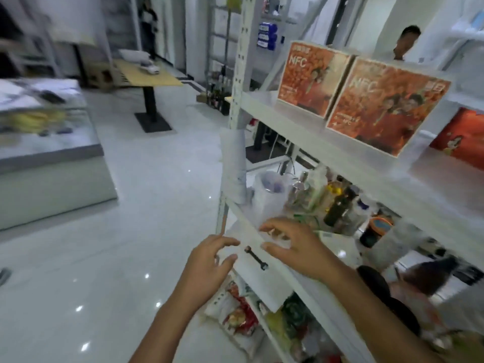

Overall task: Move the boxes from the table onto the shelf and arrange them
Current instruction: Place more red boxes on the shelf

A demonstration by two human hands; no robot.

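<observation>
Two orange NFC boxes stand side by side on the upper board of the white shelf (pixel 264 106): one further back (pixel 310 77), one nearer (pixel 385 106). A third orange box (pixel 461 138) shows at the right edge, partly cut off. My left hand (pixel 209 260) and my right hand (pixel 293 244) hover empty in front of the shelf's lower board, fingers spread, below the boxes. Neither hand touches a box. The image is blurred by motion.
Bottles and jars (pixel 337 205) crowd the middle shelf; snack bags (pixel 241 310) lie on the lowest level. A glass counter (pixel 52 153) stands at left, a wooden table (pixel 149 74) behind it. A person (pixel 406 43) stands beyond the shelf. White tiled floor lies between.
</observation>
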